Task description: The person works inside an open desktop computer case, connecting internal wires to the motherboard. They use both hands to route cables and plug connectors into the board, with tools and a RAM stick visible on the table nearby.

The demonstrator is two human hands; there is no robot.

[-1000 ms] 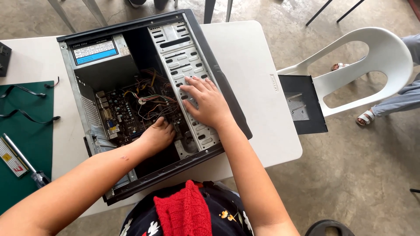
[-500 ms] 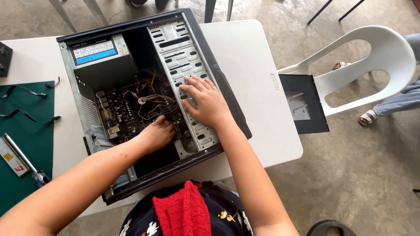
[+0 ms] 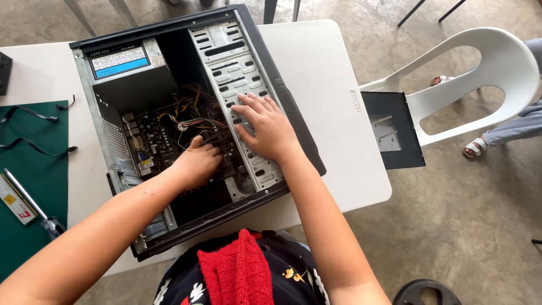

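Observation:
An open black computer case (image 3: pixel 285 107) lies on its side on a white table (image 3: pixel 330 101). Inside are a grey power supply (image 3: pixel 127 70), a dark motherboard (image 3: pixel 149 138) and a tangle of coloured wires (image 3: pixel 189 121). My left hand (image 3: pixel 195 164) reaches down into the case, fingers curled among the wires over the motherboard; what it grips is hidden. My right hand (image 3: pixel 265 127) rests palm down, fingers spread, on the perforated metal drive cage (image 3: pixel 231 62).
A green mat (image 3: pixel 28 169) on the left carries a screwdriver (image 3: pixel 34 206) and black cables (image 3: pixel 34 147). A black side panel (image 3: pixel 392 130) leans on a white plastic chair (image 3: pixel 468 79) at right. Another person's sandalled foot (image 3: pixel 474 148) shows beyond it.
Both hands stay in the case; my left hand's fingers have shifted slightly among the wires. The right hand has hardly moved.

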